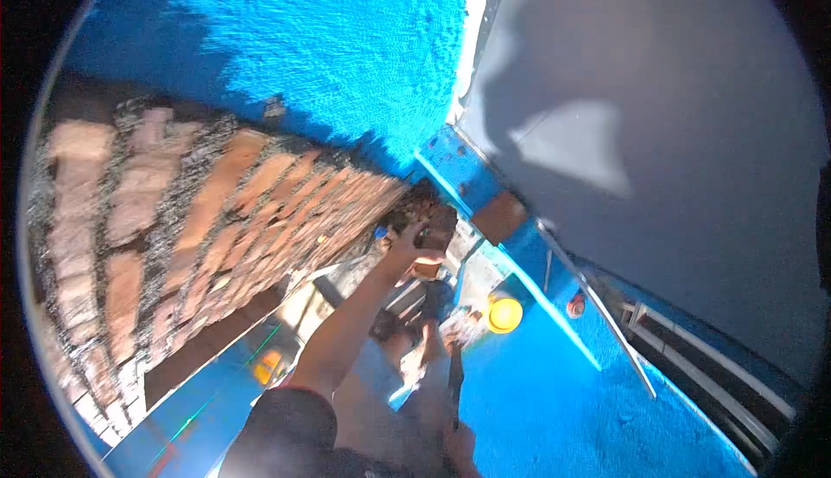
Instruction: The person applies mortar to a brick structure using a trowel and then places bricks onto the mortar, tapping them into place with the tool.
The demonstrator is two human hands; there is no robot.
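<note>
My left arm reaches up from the lower edge in a dark sleeve. At its end my left hand (410,246) is curled round a reddish-brown brick (438,232) in the corner where the brick wall meets the blue wall. Low in the middle, my right hand (460,449) is closed on a long, dark, narrow tool (456,383) that points upward. Blur hides what kind of tool it is. My bare legs and feet show between the two hands, partly smeared.
A rough brick wall (234,192) with grey mortar fills the left. Right of my hands are a yellow round container (505,314), a brick-coloured block (499,217) on the blue ledge, and a slanting metal bar (597,309). An orange object (267,366) lies lower left near a green line (195,416).
</note>
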